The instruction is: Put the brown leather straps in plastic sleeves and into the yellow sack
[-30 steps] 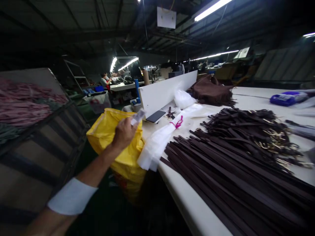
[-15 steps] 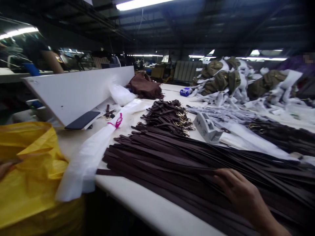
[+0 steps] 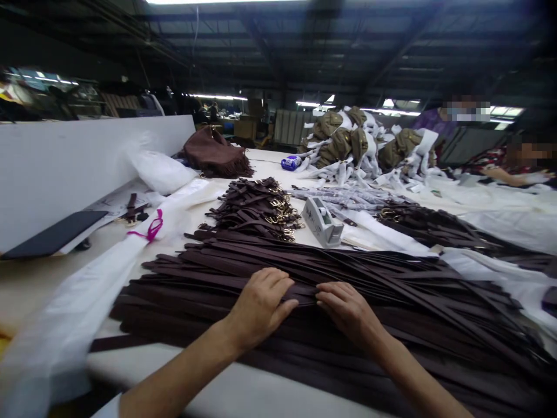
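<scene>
A broad heap of long dark-brown straps [image 3: 174,302], leather-like, lies across the table before me. My left hand [image 3: 261,299] rests on the middle of the heap, its fingers curled over a strap [image 3: 304,293] and its thumb in front. Just to its right, my right hand [image 3: 348,307] grips the same strap with bent fingers; the fingertips are partly hidden. Behind the heap sits a pile of short brown straps with gold-coloured buckles [image 3: 256,209]. A grey tape dispenser [image 3: 322,223] stands to the right of that pile.
White plastic sheeting tied with a pink ribbon [image 3: 152,226] lies at left, near a white upright panel [image 3: 87,162]. Farther back are a brown fringed bag [image 3: 213,152], a blue packet [image 3: 290,163] and heaped olive bags [image 3: 343,145]. Two people are at the right.
My left hand has come from the yellow bag at far left onto the straps, beside my right hand. The view has turned right, and the yellow bag is almost out of sight.
</scene>
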{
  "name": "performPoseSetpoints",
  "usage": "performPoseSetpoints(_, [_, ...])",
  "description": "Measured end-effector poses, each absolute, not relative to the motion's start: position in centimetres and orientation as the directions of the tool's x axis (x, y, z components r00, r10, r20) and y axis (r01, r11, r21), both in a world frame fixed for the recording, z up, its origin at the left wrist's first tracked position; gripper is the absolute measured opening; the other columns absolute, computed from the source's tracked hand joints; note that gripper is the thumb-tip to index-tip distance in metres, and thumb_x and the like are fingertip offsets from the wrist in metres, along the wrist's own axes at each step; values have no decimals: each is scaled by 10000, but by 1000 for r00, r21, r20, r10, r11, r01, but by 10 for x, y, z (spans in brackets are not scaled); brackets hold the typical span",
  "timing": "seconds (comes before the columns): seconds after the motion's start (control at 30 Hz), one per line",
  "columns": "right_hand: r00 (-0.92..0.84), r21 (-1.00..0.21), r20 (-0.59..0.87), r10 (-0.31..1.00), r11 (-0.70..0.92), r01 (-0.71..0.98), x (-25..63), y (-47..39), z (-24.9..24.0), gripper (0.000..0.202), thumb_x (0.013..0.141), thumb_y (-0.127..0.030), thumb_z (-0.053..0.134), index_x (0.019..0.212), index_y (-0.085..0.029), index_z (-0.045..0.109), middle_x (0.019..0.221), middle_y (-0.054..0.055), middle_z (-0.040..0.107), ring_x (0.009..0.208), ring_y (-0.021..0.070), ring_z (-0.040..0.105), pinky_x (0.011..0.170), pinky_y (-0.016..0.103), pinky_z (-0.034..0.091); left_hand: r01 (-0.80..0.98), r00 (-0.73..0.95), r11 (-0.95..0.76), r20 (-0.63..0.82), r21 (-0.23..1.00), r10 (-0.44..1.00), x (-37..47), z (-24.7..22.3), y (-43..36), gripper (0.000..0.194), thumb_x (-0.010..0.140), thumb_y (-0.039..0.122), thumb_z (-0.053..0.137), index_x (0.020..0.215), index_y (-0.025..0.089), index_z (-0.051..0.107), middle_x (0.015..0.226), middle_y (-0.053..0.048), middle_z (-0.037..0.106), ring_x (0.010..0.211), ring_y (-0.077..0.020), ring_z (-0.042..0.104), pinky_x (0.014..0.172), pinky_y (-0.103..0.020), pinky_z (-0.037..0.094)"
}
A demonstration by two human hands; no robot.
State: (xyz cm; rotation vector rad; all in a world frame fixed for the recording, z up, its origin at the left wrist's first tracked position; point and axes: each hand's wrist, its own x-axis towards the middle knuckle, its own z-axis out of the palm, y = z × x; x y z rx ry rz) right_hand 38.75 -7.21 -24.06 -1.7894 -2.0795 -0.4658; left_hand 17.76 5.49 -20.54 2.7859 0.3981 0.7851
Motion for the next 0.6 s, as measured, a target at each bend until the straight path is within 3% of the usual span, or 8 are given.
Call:
performPoseSetpoints(0.1, [98,5,581,808,-123,992,426,-76,-237,268,915,-274,423,1075,-129,581,1099,166,596,1002,278,542,832,419,411,188,829,-919,447,346,337,233,-207,58,223,865,287,485,1026,156,566,1040,-54,606,1007,-189,505,903,-342,425])
performPoseSetpoints(0.17, [200,-15,594,779,-237,971,460,-78,-235,261,901,-261,431,1004,-103,610,962,186,636,873,299,594,725,418,444,200,831,-919,438,339,342,252,-207,69,213,879,281,456,1010,158,572,1018,-51,612,986,-183,514,889,-336,430])
performPoseSetpoints(0.23, [205,-21,557,805,-233,972,488,-78,-234,219,886,-242,451,825,-156,644,752,97,658,680,234,622,609,327,461,212,834,-925,436,316,340,265,-206,79,214,886,275,438,1004,162,577,1008,-54,614,974,-177,524,882,-330,432])
performPoseSetpoints(0.3, [178,-19,538,824,-199,980,500,-77,-231,228,884,-226,447,758,-180,632,694,49,644,592,186,611,534,266,442,225,834,-930,436,291,339,277,-203,83,212,883,271,442,1007,162,576,1023,-64,611,986,-175,527,887,-328,428])
performPoseSetpoints(0.43, [100,13,564,820,-129,992,476,-71,-217,251,909,-174,361,921,-169,612,932,80,646,683,184,614,565,262,431,222,853,-950,429,218,297,310,-185,75,337,839,297,518,1155,182,505,1221,-93,522,1151,-218,448,969,-394,361])
performPoseSetpoints(0.53, [34,23,558,829,-56,998,456,-73,-200,265,913,-167,360,1042,-204,589,1029,66,632,789,180,614,667,260,442,170,940,-977,277,126,200,319,-154,75,224,825,235,505,1032,196,583,1003,-68,631,968,-206,572,859,-354,437])
performPoseSetpoints(0.6, [76,-55,559,826,-54,997,460,-82,-192,275,914,-199,372,1110,-203,565,1012,76,644,840,195,619,709,270,457,163,954,-981,238,108,185,303,-127,87,184,832,190,461,914,187,626,860,-45,652,803,-173,612,744,-284,470])
